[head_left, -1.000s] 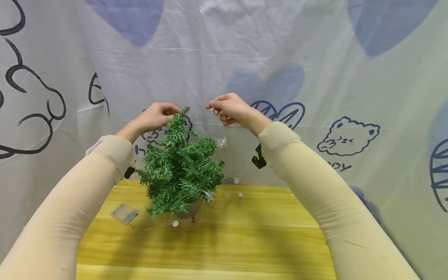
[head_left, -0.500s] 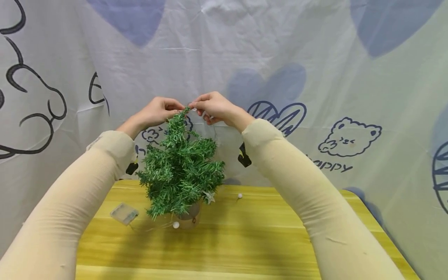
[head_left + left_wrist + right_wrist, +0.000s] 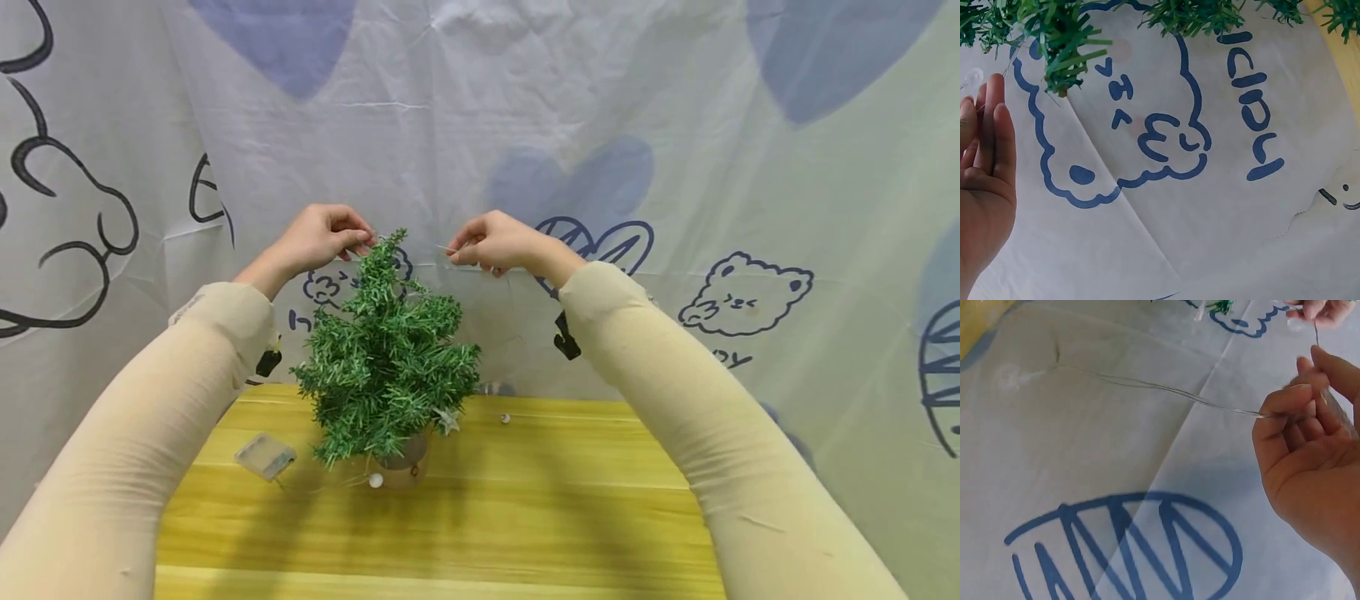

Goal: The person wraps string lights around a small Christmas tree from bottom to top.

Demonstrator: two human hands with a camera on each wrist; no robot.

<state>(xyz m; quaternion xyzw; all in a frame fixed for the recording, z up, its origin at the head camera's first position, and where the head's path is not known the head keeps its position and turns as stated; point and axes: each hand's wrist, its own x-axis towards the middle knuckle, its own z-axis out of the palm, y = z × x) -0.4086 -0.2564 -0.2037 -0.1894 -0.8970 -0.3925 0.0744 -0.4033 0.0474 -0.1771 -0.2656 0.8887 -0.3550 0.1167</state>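
Note:
A small green artificial Christmas tree (image 3: 386, 350) stands in a pot (image 3: 405, 465) on the table. Just left of its tip, my left hand (image 3: 318, 237) pinches a thin string-light wire (image 3: 1012, 57) between thumb and fingers; a clear, blurred ornament (image 3: 971, 78) shows beside them. Right of the tip, apart from the branches, my right hand (image 3: 502, 243) grips the same kind of thin wire (image 3: 1197, 399), its fingers curled in. In the right wrist view, doubled strands trail leftward from that hand to a blurred pale ornament (image 3: 1013, 376), and a short stretch of wire runs toward the left hand.
A clear battery box (image 3: 265, 457) lies on the wooden table (image 3: 525, 517) left of the pot. White bulbs (image 3: 376, 480) and a pale star (image 3: 447, 419) hang or lie around the tree's base. A printed cloth (image 3: 465, 108) hangs close behind.
My right hand came in to meet the left at the tree's tip, then drew back to the right with the wire. My left hand has shifted slightly left and up.

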